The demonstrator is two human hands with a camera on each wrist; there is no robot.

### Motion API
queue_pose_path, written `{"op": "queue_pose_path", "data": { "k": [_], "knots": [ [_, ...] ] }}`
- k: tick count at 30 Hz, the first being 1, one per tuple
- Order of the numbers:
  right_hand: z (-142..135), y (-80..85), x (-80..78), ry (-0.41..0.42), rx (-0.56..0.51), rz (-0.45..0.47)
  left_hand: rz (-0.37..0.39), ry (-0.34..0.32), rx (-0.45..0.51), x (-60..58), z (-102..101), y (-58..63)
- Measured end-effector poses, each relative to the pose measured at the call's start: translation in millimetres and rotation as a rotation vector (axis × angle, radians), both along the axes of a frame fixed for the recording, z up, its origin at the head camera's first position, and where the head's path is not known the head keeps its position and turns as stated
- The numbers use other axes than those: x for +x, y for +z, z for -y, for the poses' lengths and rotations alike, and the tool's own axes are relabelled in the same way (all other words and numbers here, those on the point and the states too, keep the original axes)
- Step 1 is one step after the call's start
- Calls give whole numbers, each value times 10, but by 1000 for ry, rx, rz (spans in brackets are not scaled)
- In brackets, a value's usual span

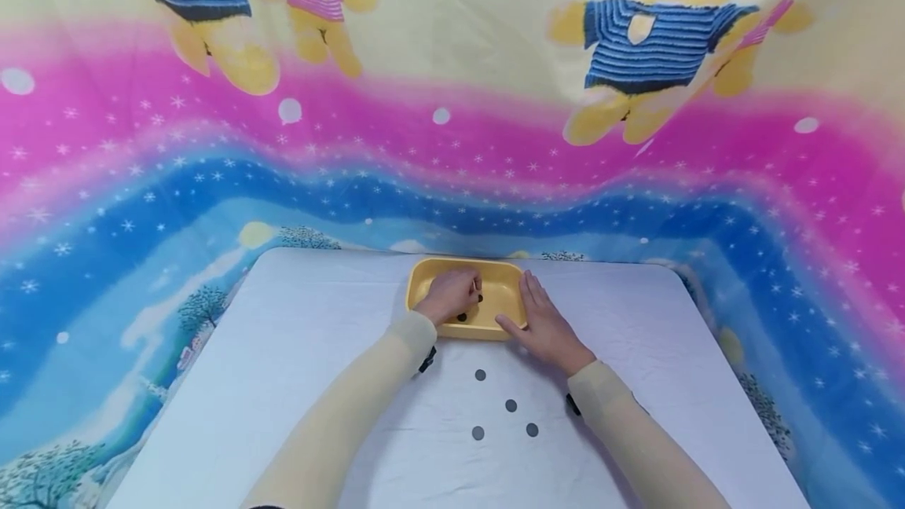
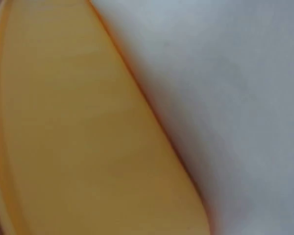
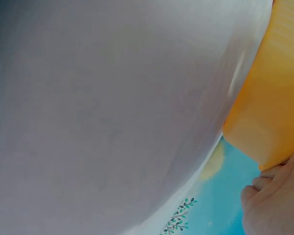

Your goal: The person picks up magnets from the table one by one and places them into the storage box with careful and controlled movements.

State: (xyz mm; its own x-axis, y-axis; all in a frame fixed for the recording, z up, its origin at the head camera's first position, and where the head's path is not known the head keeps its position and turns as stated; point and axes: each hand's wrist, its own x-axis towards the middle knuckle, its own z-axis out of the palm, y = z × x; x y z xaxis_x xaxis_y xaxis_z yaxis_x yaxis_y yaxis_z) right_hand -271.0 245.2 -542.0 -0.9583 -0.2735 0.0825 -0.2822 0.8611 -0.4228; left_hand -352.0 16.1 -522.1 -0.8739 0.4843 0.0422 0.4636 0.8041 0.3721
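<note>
Yellow rectangular plastic box [image 1: 475,333], likely light and stiff, is inviting rim holds, straight-fingered right hand [image 1: 549,330] touching it, left hand [image 1: 449,294] inside, grip unclear.

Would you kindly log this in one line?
left hand: inside tray | right hand: touching tray's end | discs: two in tray, four on table

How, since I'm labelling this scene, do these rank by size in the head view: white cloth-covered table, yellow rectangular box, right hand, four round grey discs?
Table
Yellow rectangular box
Right hand
Four grey discs: too alike to rank among themselves
</note>
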Motion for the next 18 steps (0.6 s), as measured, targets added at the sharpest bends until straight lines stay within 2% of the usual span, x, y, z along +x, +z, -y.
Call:
{"op": "queue_pose_path", "data": {
  "k": [9,18],
  "knots": [
    [-8,4,-7,1,1,-4,5,-18,34,122,110,79],
    [-30,-37,-23,-1,10,-11,-19,0,45,248,277,130]
  ]
}}
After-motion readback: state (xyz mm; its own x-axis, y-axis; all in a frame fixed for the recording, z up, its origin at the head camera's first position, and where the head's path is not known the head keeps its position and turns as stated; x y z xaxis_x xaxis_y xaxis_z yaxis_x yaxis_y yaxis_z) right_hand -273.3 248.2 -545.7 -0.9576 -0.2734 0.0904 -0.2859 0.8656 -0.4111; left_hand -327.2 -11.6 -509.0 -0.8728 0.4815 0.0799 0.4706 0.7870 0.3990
